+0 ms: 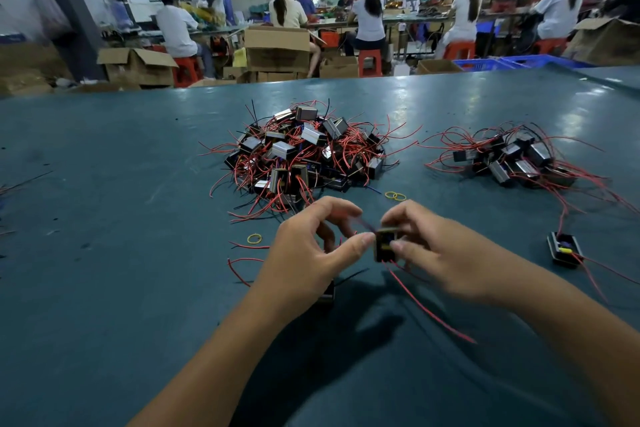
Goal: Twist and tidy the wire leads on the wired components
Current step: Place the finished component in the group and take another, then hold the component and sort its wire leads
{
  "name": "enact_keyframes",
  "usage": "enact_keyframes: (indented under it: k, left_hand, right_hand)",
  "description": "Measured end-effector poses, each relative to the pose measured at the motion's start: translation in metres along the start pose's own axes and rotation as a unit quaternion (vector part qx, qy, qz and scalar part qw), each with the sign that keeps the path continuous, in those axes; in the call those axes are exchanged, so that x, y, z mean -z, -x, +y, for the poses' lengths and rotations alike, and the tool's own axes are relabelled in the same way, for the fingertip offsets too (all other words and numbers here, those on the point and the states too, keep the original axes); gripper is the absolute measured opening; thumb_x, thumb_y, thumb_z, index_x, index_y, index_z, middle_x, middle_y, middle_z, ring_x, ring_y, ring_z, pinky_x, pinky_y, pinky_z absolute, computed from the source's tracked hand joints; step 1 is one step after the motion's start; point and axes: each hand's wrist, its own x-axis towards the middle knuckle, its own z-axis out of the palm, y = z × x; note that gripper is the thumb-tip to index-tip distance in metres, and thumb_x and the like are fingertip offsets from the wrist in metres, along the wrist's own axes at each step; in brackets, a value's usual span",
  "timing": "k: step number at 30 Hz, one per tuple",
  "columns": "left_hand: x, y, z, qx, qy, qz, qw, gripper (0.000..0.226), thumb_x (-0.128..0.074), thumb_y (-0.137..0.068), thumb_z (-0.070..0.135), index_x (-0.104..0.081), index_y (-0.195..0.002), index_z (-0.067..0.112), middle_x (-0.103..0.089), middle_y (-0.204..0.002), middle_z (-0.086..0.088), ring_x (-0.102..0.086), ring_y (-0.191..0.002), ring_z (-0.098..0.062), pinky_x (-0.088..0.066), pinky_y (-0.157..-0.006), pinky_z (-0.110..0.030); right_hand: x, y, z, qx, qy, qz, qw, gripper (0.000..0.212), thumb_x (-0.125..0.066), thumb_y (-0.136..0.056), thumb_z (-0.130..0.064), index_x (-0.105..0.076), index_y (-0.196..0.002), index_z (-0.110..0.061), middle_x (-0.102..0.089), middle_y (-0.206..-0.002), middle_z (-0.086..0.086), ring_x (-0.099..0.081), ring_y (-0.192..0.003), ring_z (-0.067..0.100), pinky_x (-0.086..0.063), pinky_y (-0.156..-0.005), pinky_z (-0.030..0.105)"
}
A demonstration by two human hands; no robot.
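A wide teal table fills the near view; beyond its far edge lies a workshop with cardboard boxes, red stools and seated workers in white caps at long benches. On the table, the big pile of wired components sits ahead of the person, its red leads splayed in all directions, and a smaller pile lies well apart to the right. One lone component rests near the right forearm.

The hands are close together above the table. The right hand pinches a small black component between thumb and fingers; the left hand pinches at its leads, though motion blur makes it hard to tell exactly which strand is caught. A long red lead trails from the component toward the person.

To twist well, the right hand should probably hold the body steady while the left gathers the loose leads together near the body and rolls them evenly, so none is left straggling.

Yellow rubber bands lie just beside the big pile, another nearer the left hand.
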Motion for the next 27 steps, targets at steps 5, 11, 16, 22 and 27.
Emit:
enact_keyframes:
  k: [5, 11, 16, 22, 27]
  left_hand:
    - [-0.005, 0.000, 0.003, 0.003, 0.040, -0.023, 0.999, 0.005, -0.073, -0.089, 0.020, -0.072, -0.087, 0.016, -0.070, -0.076, -0.002, -0.066, -0.066, -0.013, -0.055, -0.064, -0.026]
    - [-0.009, 0.000, 0.003, 0.037, 0.054, -0.050, 0.997, 0.002, -0.076, -0.087, 0.012, -0.075, -0.089, 0.012, -0.074, -0.076, -0.007, -0.069, -0.068, -0.011, -0.054, -0.068, -0.021]
    - [-0.018, 0.002, 0.000, 0.063, 0.057, -0.040, 0.996, 0.003, -0.076, -0.087, 0.013, -0.076, -0.088, 0.011, -0.075, -0.077, -0.010, -0.072, -0.072, -0.026, -0.058, -0.075, -0.041]
    - [-0.019, 0.001, -0.002, 0.065, 0.052, -0.042, 0.996, 0.012, -0.067, -0.092, 0.005, -0.078, -0.088, 0.010, -0.076, -0.075, -0.005, -0.070, -0.064, -0.012, -0.054, -0.063, -0.022]
    - [-0.015, 0.002, 0.003, 0.055, 0.047, -0.004, 0.997, 0.017, -0.061, -0.080, 0.012, -0.078, -0.083, 0.011, -0.074, -0.068, -0.003, -0.070, -0.063, -0.013, -0.053, -0.059, -0.022]
  right_hand:
    - [0.003, 0.004, -0.007, 0.013, 0.103, -0.036, 0.994, 0.019, -0.051, -0.101, -0.024, -0.051, -0.112, -0.041, -0.067, -0.090, -0.017, -0.063, -0.082, -0.001, -0.048, -0.072, 0.019]
    - [0.012, 0.005, -0.003, -0.004, 0.160, -0.092, 0.983, 0.025, -0.054, -0.100, -0.028, -0.055, -0.118, -0.047, -0.066, -0.092, -0.023, -0.060, -0.084, -0.009, -0.043, -0.074, 0.015]
    - [0.035, 0.006, -0.015, 0.032, 0.136, 0.050, 0.989, 0.025, -0.057, -0.098, -0.022, -0.061, -0.121, -0.030, -0.068, -0.114, -0.017, -0.061, -0.106, -0.006, -0.048, -0.099, 0.026]
    - [-0.029, 0.005, -0.032, -0.002, -0.118, 0.169, 0.978, 0.022, -0.058, -0.097, -0.007, -0.063, -0.113, -0.021, -0.070, -0.111, -0.010, -0.064, -0.103, -0.003, -0.049, -0.093, 0.016]
    - [-0.049, 0.005, -0.021, -0.010, -0.042, 0.144, 0.989, 0.032, -0.055, -0.097, -0.011, -0.053, -0.127, -0.023, -0.063, -0.120, -0.015, -0.055, -0.116, -0.005, -0.043, -0.103, 0.019]
